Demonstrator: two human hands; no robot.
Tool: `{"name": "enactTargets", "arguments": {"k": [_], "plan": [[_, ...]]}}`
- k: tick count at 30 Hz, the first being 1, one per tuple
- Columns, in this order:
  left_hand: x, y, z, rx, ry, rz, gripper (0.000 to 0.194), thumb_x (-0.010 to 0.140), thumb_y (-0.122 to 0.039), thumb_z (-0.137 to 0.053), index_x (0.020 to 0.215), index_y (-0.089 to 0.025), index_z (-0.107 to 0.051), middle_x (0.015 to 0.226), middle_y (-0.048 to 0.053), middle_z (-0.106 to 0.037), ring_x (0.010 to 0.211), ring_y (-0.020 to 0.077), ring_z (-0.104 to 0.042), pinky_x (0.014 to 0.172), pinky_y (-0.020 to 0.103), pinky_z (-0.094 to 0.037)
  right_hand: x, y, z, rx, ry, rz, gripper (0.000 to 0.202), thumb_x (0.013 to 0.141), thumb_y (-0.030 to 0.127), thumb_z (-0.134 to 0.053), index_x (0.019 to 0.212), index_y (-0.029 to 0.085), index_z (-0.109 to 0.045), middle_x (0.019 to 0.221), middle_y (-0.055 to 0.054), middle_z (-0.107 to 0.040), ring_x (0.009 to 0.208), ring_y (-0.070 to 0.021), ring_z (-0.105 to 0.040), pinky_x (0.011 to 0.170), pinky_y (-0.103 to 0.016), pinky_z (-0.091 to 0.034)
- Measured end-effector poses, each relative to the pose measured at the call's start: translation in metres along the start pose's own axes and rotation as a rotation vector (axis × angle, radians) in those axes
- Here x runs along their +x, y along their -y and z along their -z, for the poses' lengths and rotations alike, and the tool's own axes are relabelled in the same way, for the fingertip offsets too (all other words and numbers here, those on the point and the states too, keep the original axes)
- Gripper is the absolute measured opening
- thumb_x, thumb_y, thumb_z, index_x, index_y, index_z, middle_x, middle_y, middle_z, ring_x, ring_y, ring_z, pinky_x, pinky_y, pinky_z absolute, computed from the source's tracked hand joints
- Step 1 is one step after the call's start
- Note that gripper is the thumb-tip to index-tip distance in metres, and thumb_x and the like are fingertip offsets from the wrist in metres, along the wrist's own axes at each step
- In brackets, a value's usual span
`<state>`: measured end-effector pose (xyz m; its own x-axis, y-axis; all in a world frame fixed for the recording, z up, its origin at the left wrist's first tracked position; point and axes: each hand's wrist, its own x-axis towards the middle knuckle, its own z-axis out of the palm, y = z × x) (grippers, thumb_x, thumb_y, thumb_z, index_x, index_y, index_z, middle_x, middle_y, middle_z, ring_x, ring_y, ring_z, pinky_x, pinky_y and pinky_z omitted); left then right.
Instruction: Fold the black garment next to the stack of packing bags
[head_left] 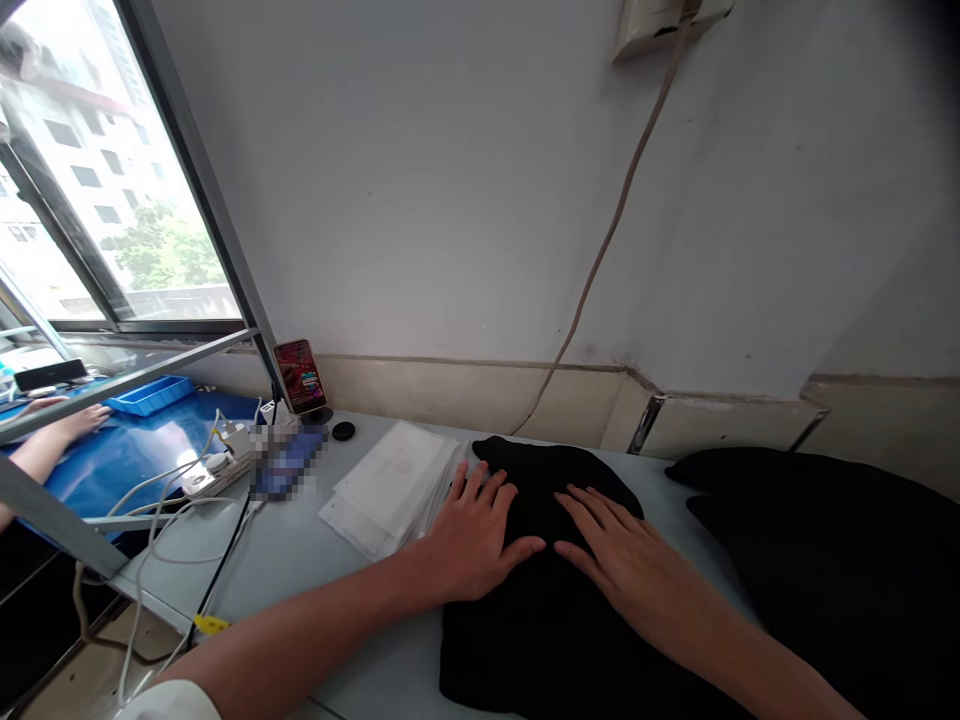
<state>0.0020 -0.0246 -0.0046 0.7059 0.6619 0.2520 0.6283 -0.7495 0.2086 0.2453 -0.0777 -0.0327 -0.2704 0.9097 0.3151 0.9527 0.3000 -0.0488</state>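
A piece of black cloth (517, 650) lies spread on the grey table, its far end reaching close to the wall. Resting on its left side is my left hand (480, 530), fingers apart and palm down. My right hand (619, 550) lies flat on the same cloth a little to the right, its fingers stretched out and its thumb near the left thumb. Neither hand grips anything. Just left of my left hand sits a stack of clear plastic bags (397, 485). More black cloth (840, 560) is heaped to the right.
A phone (300, 378) stands propped at the back left beside a round black disc (343, 431). A power strip (217, 468) with white cables lies near the table's left edge. Beyond a metal frame, another person's hand (82, 420) rests near a blue tray (152, 395).
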Motion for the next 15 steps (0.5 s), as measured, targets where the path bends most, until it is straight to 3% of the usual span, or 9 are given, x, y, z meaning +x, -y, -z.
{"name": "enactTargets", "arguments": {"k": [3, 8, 15], "plan": [[0.000, 0.000, -0.004, 0.011, 0.001, 0.044, 0.079, 0.105, -0.071, -0.027, 0.154, -0.011, -0.043, 0.165, 0.020, -0.039, 0.158, 0.0398, -0.023, 0.130, 0.061, -0.016, 0.000, 0.000, -0.003, 0.007, 0.024, -0.015, 0.074, 0.105, 0.064, -0.035, 0.153, 0.011, -0.054, 0.160, -0.020, -0.051, 0.149, -0.0396, -0.045, 0.112, -0.059, -0.051], [-0.002, 0.005, -0.013, 0.025, 0.030, 0.040, 0.085, 0.103, -0.074, -0.031, 0.160, -0.012, -0.034, 0.171, 0.020, -0.025, 0.161, 0.0380, -0.012, 0.131, 0.060, -0.013, -0.001, 0.002, 0.001, 0.037, 0.111, -0.075, 0.083, 0.103, 0.070, -0.034, 0.162, 0.012, -0.042, 0.167, -0.018, -0.037, 0.154, -0.0369, -0.036, 0.118, -0.057, -0.045], [-0.002, 0.006, -0.012, 0.035, 0.017, 0.042, 0.087, 0.103, -0.073, -0.032, 0.163, -0.010, -0.028, 0.172, 0.020, -0.018, 0.162, 0.0352, -0.006, 0.132, 0.058, -0.008, -0.002, 0.000, 0.001, 0.026, 0.090, -0.073, 0.085, 0.102, 0.072, -0.033, 0.160, 0.010, -0.045, 0.166, -0.020, -0.037, 0.153, -0.0378, -0.036, 0.116, -0.060, -0.046]]}}
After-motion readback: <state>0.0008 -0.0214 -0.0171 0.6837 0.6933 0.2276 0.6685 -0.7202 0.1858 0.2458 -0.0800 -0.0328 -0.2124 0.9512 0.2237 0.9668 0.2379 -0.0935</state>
